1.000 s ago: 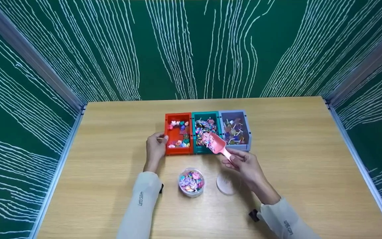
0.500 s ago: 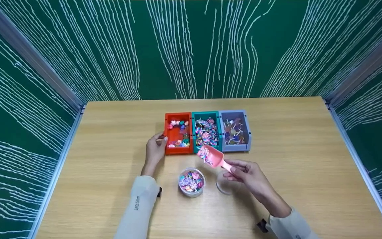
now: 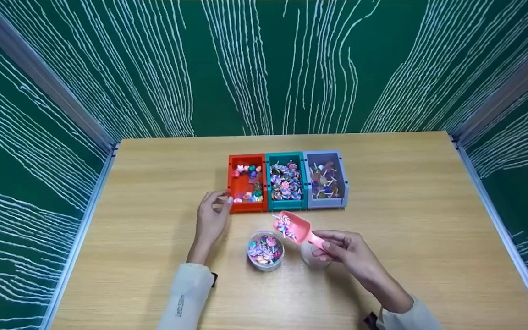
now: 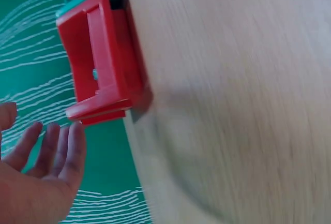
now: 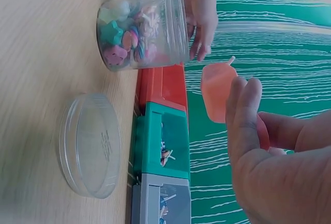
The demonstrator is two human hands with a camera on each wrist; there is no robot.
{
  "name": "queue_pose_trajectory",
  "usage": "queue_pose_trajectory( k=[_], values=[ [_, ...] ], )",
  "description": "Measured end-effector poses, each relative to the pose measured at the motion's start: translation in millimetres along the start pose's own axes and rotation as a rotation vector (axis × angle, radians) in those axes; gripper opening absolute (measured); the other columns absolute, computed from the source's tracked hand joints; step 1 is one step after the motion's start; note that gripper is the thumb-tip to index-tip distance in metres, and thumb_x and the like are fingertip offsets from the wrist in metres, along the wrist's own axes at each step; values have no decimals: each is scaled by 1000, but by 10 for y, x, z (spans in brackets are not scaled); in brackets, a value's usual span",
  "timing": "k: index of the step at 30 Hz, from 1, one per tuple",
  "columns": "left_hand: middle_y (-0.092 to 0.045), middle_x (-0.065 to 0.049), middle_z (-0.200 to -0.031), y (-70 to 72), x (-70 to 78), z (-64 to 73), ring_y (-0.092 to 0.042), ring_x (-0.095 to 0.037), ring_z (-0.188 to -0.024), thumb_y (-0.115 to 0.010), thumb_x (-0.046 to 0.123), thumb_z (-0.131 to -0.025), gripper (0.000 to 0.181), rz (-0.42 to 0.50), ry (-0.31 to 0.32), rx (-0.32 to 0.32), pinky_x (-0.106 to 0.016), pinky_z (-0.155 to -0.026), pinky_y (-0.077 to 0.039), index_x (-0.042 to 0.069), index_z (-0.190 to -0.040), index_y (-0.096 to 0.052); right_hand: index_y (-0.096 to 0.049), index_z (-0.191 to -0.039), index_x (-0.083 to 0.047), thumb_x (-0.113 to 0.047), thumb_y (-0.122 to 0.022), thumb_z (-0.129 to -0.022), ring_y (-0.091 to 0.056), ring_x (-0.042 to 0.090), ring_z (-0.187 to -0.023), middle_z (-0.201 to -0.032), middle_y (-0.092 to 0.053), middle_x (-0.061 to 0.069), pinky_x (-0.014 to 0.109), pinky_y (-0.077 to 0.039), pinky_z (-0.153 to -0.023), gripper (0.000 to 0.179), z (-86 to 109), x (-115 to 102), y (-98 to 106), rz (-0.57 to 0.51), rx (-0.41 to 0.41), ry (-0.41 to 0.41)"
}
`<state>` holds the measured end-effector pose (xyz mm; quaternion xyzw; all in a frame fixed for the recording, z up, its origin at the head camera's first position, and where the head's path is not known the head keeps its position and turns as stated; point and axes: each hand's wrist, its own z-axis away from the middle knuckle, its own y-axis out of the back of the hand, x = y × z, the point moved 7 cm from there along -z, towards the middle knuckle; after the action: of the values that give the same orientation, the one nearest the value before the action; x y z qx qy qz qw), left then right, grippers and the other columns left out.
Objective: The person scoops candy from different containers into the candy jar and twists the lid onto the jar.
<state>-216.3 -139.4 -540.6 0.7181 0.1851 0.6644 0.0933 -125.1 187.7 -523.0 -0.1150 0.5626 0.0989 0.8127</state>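
My right hand [image 3: 353, 252] pinches the handle of a pink scoop [image 3: 299, 228] and holds it above the table, in front of the bins. Several small swirl lollipops [image 3: 284, 225] lie in the scoop's bowl. Just left of and below it stands a clear round jar [image 5: 178, 32] with colourful lollipops and star-shaped pieces inside. My left hand [image 3: 211, 222] is at the front left corner of the red bin [image 3: 249, 207]. In the left wrist view its fingers [image 4: 76, 146] are loosely extended, fingertips right by the bin's edge, holding nothing.
A teal bin [image 3: 287, 205] full of lollipops and a grey-lilac bin [image 3: 327, 203] with translucent ones stand joined to the red bin's right. A clear round lid [image 5: 67, 146] lies on the wooden table [image 3: 429, 206], partly under my right hand. Green walls rise behind and beside.
The loaded scoop has come back from over the teal bin toward me, beside the jar. My left hand has slid slightly back along the red bin, its fingers loosening.
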Motion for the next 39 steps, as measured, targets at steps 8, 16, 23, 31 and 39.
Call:
queue_pose_trajectory(
  k=[8,16,23,31,39],
  values=[
    [-62,-11,-140,-246,125,334,-58,-29,-125,-71,28,-103,46,29,-73,-460,-50,-106,-53,7,-142,-64,-52,-145,16,2,-53,-108,-75,13,-93,-127,-71,21,29,-63,-86,40,74,2,-39,21,-49,17],
    [-48,0,-157,-409,88,583,-47,-27,-144,-80,30,-94,77,-7,-58,-736,-52,-119,-42,16,-160,-44,-55,-143,15,2,-55,-107,-76,14,-93,-137,-66,26,29,-63,-86,38,120,18,-77,28,-67,-2],
    [-46,3,-159,-482,50,701,-44,-26,-146,-90,35,-86,91,-92,-23,-791,-57,-123,-35,23,-162,-40,-56,-140,17,1,-56,-107,-77,15,-92,-116,-75,24,28,-63,-84,37,140,55,-139,39,-98,-17],
    [-49,4,-153,-551,45,744,-46,-22,-145,-95,36,-80,94,-133,-74,-789,-51,-124,-35,24,-158,-44,-57,-137,19,5,-53,-106,-78,17,-90,-114,-74,28,30,-64,-82,34,145,54,-217,84,-134,12],
    [-51,3,-150,-565,13,733,-48,-22,-141,-96,34,-79,94,-157,-77,-769,-49,-123,-38,19,-157,-45,-59,-135,19,9,-53,-105,-77,17,-90,-108,-74,30,35,-64,-84,33,146,-2,-268,165,-161,53]
  ],
)
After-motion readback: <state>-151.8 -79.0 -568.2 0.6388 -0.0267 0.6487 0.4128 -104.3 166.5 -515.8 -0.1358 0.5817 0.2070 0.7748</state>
